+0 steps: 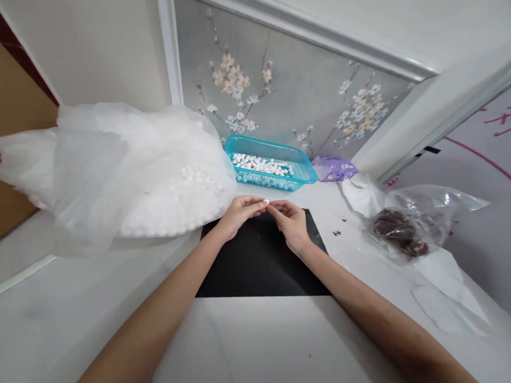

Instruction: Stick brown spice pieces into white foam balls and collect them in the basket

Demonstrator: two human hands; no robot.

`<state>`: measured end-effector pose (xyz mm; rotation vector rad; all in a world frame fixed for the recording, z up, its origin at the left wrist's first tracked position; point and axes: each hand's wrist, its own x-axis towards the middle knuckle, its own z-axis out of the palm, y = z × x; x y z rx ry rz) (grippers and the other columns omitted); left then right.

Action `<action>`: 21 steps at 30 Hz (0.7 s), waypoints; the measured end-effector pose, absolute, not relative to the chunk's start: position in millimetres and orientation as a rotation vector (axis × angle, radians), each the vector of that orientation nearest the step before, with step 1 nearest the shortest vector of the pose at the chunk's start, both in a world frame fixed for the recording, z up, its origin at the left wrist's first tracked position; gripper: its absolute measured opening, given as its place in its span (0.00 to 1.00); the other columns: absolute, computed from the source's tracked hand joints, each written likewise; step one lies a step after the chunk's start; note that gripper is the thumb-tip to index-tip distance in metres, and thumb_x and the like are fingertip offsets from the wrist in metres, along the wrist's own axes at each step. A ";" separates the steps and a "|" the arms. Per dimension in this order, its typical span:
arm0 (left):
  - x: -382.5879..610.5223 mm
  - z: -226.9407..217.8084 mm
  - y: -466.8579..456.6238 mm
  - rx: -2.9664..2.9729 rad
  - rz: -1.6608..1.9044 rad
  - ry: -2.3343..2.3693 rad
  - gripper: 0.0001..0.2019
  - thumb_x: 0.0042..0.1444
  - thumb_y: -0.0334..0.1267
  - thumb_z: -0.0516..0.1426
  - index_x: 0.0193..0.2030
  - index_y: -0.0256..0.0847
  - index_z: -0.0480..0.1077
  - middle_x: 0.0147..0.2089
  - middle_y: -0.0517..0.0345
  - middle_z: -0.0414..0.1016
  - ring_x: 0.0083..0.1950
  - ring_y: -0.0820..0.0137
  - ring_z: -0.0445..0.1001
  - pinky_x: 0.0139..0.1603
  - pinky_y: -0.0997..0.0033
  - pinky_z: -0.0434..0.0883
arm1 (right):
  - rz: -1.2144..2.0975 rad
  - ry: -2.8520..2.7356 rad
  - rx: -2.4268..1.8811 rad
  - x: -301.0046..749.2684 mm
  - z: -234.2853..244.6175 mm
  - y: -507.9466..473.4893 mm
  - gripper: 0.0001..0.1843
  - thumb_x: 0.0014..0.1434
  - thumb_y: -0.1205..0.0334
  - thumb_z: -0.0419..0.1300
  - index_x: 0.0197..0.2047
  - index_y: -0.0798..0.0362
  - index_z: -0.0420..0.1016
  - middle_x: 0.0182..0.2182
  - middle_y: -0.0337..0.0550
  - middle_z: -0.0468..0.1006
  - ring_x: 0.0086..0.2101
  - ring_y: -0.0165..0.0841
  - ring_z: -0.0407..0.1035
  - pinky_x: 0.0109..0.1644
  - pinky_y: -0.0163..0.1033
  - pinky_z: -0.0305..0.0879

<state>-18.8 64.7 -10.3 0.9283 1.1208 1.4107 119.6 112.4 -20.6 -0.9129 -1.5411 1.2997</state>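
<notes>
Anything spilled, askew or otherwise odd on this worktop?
A few small dark bits lie loose on the white table, between the black mat and the clear bag of dark pieces; they look spilled from it. Otherwise nothing stands out: the left hand pinches a white bead over the mat.

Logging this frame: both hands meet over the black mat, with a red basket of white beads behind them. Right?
No: the head view shows the basket is teal, not red. The left hand and right hand do meet over the black mat.
</notes>
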 end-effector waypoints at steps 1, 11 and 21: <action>-18.7 -10.0 64.8 0.924 1.409 1.121 0.13 0.43 0.43 0.64 0.35 0.38 0.75 0.39 0.55 0.77 0.44 0.70 0.73 0.49 0.68 0.66 | 1.301 -1.534 -0.904 119.2 -20.3 112.7 0.16 0.45 0.52 0.65 0.32 0.56 0.74 0.26 0.39 0.76 0.14 0.20 0.55 0.15 0.29 0.49; -20.0 -7.7 66.6 0.847 1.440 1.119 0.14 0.41 0.44 0.65 0.34 0.40 0.76 0.36 0.56 0.78 0.41 0.71 0.73 0.50 0.67 0.65 | 1.379 -1.552 -0.819 122.1 -17.9 112.3 0.13 0.47 0.56 0.64 0.34 0.54 0.76 0.32 0.43 0.79 0.14 0.21 0.61 0.16 0.31 0.54; -18.9 -5.5 65.1 0.849 1.417 1.114 0.14 0.42 0.43 0.65 0.35 0.38 0.76 0.36 0.54 0.79 0.40 0.71 0.74 0.49 0.67 0.65 | 1.216 -1.551 -0.874 121.2 -15.0 110.7 0.14 0.50 0.53 0.62 0.32 0.56 0.72 0.23 0.34 0.72 0.12 0.19 0.58 0.14 0.28 0.52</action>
